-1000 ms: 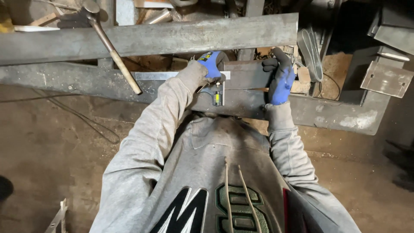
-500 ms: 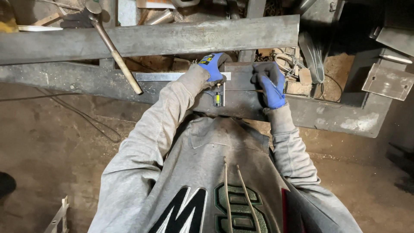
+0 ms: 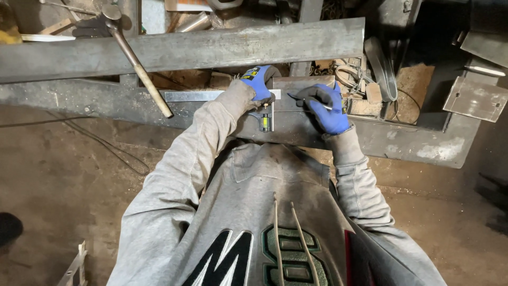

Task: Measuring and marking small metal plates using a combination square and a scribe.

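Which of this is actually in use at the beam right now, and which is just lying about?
In use: left hand on combination square; right hand with thin marking tool; steel piece.
Lying about: hammer, upper beam, metal plate, belt loop.

We don't really see any packages, signs or screens here. Closest thing is the small yellow and black label patch (image 3: 253,73) on the back of the blue glove, left hand (image 3: 258,82), up by the grey metal beam (image 3: 185,50). Big white and green letters (image 3: 264,259) sit across the grey sweatshirt.
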